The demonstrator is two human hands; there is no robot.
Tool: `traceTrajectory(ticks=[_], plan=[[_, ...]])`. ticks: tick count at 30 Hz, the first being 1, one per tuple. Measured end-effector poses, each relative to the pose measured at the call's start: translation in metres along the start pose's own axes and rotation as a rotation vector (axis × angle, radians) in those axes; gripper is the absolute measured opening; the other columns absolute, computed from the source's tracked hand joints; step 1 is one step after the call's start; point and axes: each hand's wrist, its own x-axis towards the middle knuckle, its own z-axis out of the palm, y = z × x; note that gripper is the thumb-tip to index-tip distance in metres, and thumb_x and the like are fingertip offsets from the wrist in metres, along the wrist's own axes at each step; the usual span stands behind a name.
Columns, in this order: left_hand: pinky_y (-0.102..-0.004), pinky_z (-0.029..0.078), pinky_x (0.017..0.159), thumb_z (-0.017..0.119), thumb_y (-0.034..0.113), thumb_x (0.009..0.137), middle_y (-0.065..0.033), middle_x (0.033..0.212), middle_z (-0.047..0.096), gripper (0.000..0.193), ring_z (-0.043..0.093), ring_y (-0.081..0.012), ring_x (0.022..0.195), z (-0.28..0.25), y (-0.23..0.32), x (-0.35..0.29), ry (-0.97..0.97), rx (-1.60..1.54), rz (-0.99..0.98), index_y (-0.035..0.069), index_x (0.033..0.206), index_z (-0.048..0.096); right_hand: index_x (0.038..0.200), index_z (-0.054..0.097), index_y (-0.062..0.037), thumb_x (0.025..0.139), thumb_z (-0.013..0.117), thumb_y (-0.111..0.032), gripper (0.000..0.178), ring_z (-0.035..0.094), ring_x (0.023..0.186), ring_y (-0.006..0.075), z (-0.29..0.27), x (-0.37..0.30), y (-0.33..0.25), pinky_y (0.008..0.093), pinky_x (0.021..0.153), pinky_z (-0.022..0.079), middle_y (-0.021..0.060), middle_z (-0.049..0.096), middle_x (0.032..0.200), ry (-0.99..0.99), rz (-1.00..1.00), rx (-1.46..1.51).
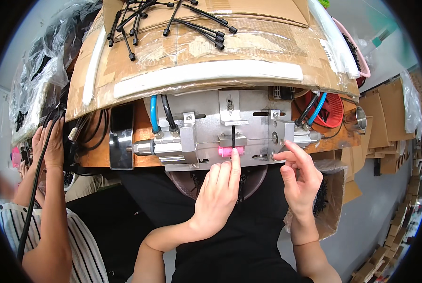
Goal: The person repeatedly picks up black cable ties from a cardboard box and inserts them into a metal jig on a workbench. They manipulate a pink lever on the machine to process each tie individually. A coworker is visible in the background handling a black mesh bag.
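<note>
Two hands: both at the metal fixture (211, 137) on the bench edge.
Left hand (215, 195): fingers loosely extended, index tip touching the pink block (230, 151) beneath the upright black cable piece (233, 136).
Right hand (298, 174): index fingertip pressing the fixture's right plate, other fingers curled, gripping nothing.
Cardboard cover (196, 47): black cables (173, 21) on top.

Workbench (96, 155) bears metal jig (211, 118) (bolted).
</note>
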Motion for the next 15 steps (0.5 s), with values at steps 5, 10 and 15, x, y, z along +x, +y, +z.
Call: traceTrajectory(ticks=[5, 10, 15], plan=[[-0.0344, 0.046, 0.084, 0.059, -0.007, 0.076, -0.0108, 0.097, 0.051, 0.071, 0.051, -0.0248, 0.087, -0.003, -0.001, 0.001, -0.015, 0.006, 0.012, -0.009, 0.142, 0.036, 0.123, 0.062, -0.0007, 0.080, 0.073, 0.000, 0.044, 0.052, 0.063, 0.0087, -0.002, 0.002, -0.001, 0.0225, 0.053, 0.040, 0.0072, 0.069, 0.089, -0.003, -0.009, 0.023], [-0.0358, 0.046, 0.084, 0.062, -0.005, 0.076, -0.0116, 0.097, 0.052, 0.070, 0.051, -0.0263, 0.088, -0.034, -0.013, 0.018, -0.020, -0.136, 0.074, -0.003, 0.142, 0.041, 0.117, 0.064, -0.0004, 0.077, 0.073, 0.003, 0.041, 0.055, 0.065, 0.0165, -0.002, 0.035, -0.006, 0.0272, 0.057, 0.044, 0.0092, 0.067, 0.084, -0.010, -0.253, -0.142], [-0.0428, 0.045, 0.085, 0.064, 0.011, 0.088, -0.0194, 0.099, 0.058, 0.023, 0.054, -0.0352, 0.097, -0.071, -0.065, 0.166, 0.566, 0.076, 0.096, 0.000, 0.108, 0.060, 0.096, 0.064, -0.0003, 0.085, 0.066, -0.008, 0.014, 0.062, 0.079, 0.0347, 0.026, 0.162, -0.023, 0.0417, 0.071, 0.050, 0.0161, 0.067, 0.090, 0.057, -0.572, -0.330]])
